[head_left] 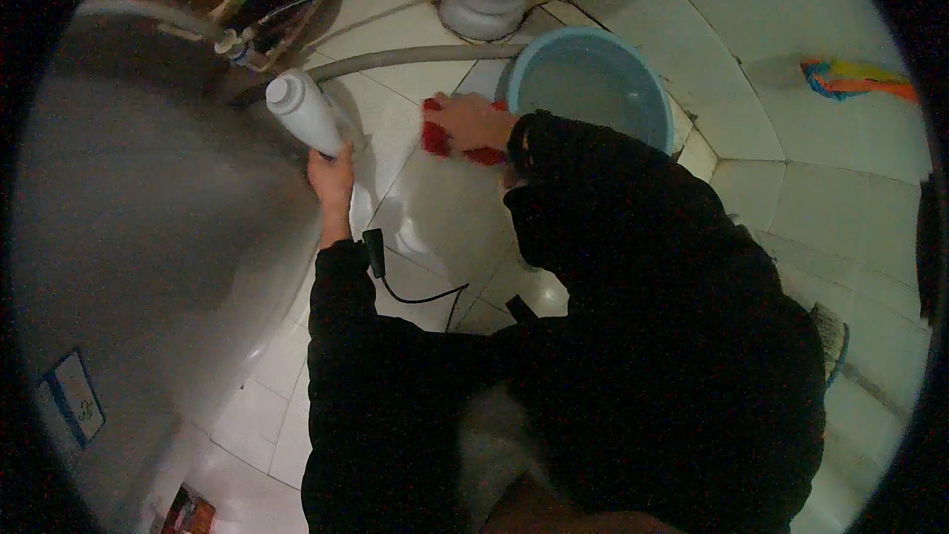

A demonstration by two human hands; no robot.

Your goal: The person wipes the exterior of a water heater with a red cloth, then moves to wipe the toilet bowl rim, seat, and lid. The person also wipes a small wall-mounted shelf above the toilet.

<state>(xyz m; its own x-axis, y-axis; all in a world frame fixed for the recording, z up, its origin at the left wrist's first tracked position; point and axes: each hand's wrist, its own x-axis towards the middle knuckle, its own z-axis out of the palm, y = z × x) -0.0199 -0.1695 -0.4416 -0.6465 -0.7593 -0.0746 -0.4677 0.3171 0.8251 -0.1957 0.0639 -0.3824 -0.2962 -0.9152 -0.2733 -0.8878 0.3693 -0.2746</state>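
My left hand [331,183] is closed round the lower end of a white plastic bottle [300,115]. The bottle is tilted, its capped end pointing up and to the left. To the right of it, my right hand [473,125] presses down on a red cloth [434,136], which shows on both sides of the fingers. Motion smears this hand and the cloth a little. Just past the right hand stands a round light-blue basin [668,104], partly hidden by my dark sleeve; what looks like water is in it.
A big grey rounded appliance [158,227] fills the left side. A grey hose [395,57] runs across the tiled floor [267,386] toward the basin, near a white pipe [484,0]. Close to my left wrist hangs a black cord [420,301]. Tiled wall [840,138] bounds the right.
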